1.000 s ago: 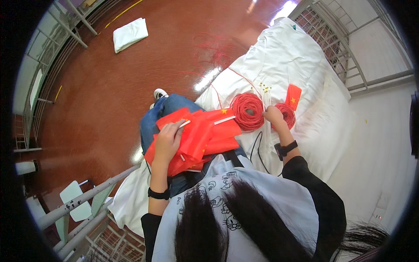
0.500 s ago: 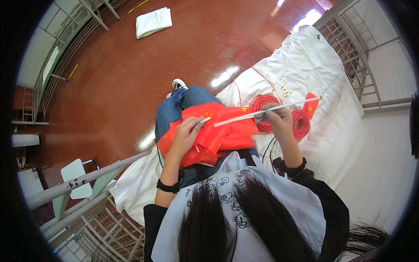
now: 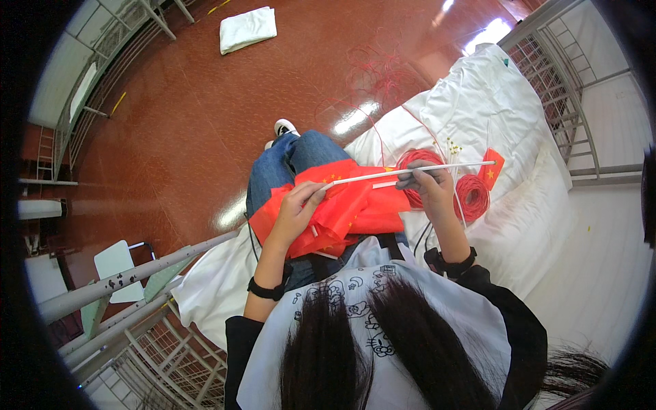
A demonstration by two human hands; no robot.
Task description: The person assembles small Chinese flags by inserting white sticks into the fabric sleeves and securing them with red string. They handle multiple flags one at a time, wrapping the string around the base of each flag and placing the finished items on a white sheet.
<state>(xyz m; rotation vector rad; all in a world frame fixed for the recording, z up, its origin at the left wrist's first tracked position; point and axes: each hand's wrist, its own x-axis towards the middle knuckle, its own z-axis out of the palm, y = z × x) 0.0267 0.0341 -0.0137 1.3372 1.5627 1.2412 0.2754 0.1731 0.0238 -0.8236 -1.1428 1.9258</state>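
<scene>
While the heap of red flags [image 3: 362, 198] lies across the person's lap [image 3: 294, 154], a thin white stick [image 3: 376, 175] spans above it, running from the left hand [image 3: 298, 205] toward nearly three o'clock. The right hand [image 3: 435, 188], at about two-thirty from the heap, pinches the stick between thumb and fingers near its middle. The left thumb and fingers are pressed together at the pale edge of a flag, where the stick's near end meets them; whether that end sits inside the edge cannot be told.

The stick looks light and probably smooth, stiff enough to hold its line yet likely to flex if pushed from far back, so a grip closer to the near end should steer it better. The flags look thin, soft and easily creased; the pale edge seems the firmest place to hold.

At two o'clock from the heap a large coil of red cord [image 3: 415, 157] rests on the white sheet [image 3: 465, 96], with a smaller coil [image 3: 473, 198] at three o'clock. A folded white cloth [image 3: 247, 31] lies on the floor [image 3: 205, 102] at eleven.
</scene>
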